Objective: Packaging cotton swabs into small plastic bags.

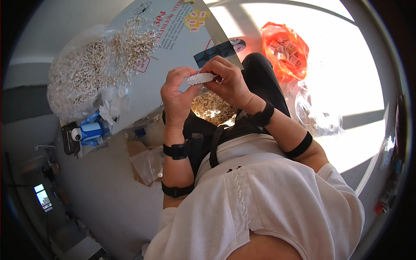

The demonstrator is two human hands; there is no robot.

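Note:
Between my two hands, above my lap, is a tight bundle of cotton swabs [200, 79] with its white tips showing. My left hand [177, 93] pinches the bundle's left end between thumb and fingers. At its right end my right hand [227, 82] grips it with curled fingers, which hide part of it. Below the hands, between my legs, lies a mass of loose swabs [212, 108]; what holds them is mostly hidden. A loose heap of swabs [132, 43] is spread on the grey table [167, 60], left of my hands.
A clear bag full of swabs [78, 71] lies on the table's left side, near a blue bottle [90, 131] and a black case [69, 138]. Yellow stickers [197, 19] lie at the far edge. An orange bag [267, 43] with small packs stands right, by clear plastic bags [318, 115].

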